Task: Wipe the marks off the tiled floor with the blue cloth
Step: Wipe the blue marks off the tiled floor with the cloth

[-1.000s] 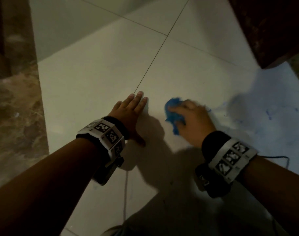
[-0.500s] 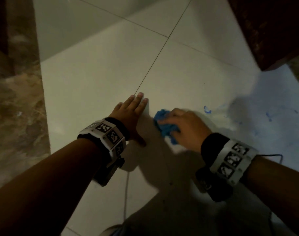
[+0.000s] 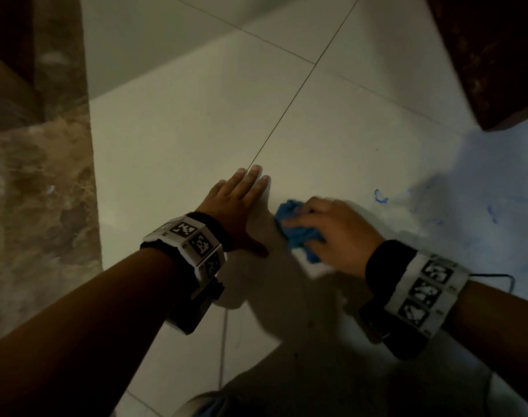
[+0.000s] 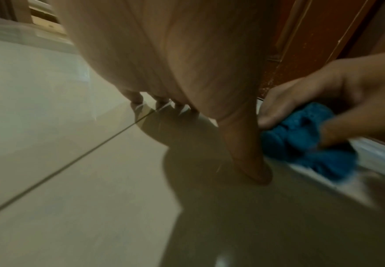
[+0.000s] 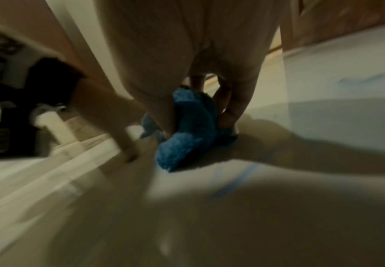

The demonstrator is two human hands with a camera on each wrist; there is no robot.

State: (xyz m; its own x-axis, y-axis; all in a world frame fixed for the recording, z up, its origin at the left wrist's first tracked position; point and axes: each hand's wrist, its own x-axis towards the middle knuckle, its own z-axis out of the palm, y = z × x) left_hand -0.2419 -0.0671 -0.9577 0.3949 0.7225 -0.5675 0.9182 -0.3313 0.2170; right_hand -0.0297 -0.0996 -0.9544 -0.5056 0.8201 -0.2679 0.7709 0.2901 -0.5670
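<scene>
Your right hand (image 3: 332, 230) grips the bunched blue cloth (image 3: 298, 233), half hiding it; your left hand (image 3: 238, 206) lies flat on the tiled floor (image 3: 196, 139), faint blue marks (image 3: 380, 197) blurred.

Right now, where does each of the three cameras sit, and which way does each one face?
Head: worn on the head, looking down at the white tiled floor; shows both forearms, left hand and right hand.
Left wrist: under the left palm, looking along the fingers and across to the right hand.
Right wrist: looking along the right hand at the crumpled blue cloth.
Shared: all three show the cloth.
</scene>
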